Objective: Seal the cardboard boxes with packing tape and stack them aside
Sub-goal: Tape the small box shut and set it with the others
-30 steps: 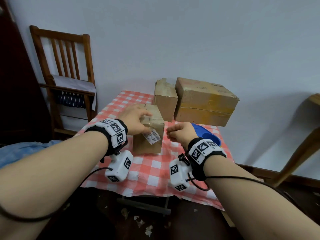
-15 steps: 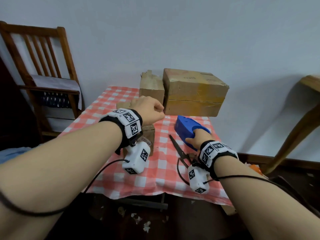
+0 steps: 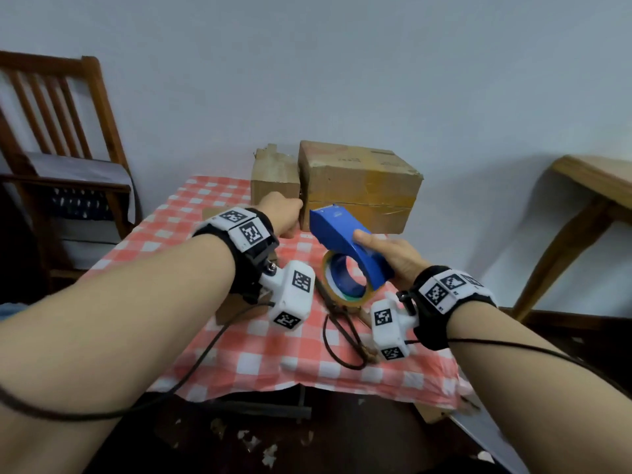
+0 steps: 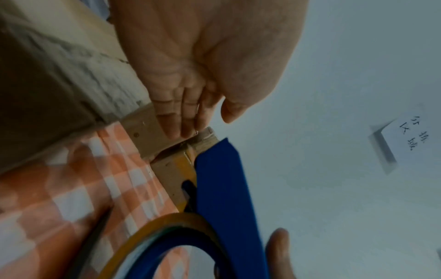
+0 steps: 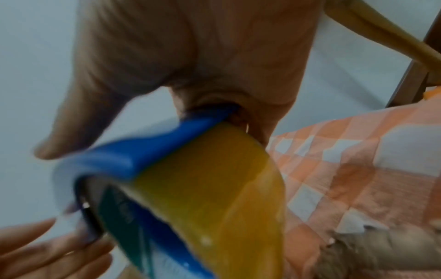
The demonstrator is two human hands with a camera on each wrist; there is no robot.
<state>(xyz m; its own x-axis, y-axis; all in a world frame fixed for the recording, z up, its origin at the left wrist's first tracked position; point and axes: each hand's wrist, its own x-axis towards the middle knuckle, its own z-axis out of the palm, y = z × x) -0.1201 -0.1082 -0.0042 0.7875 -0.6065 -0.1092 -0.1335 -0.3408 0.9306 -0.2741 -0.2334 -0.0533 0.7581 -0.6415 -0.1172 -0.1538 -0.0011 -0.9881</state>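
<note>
Gripping the blue plastic tape dispenser (image 3: 345,246) with its yellowish roll of packing tape (image 3: 345,287), the right hand (image 3: 393,256) holds it just above the red-and-white checked tablecloth (image 3: 260,357), thumb on top. The left hand (image 3: 282,213) hovers further back, fingers straight and holding nothing, over a small brown cardboard box (image 4: 47,90). Two more cardboard boxes (image 3: 359,186) stand touching at the table's far edge.
</note>
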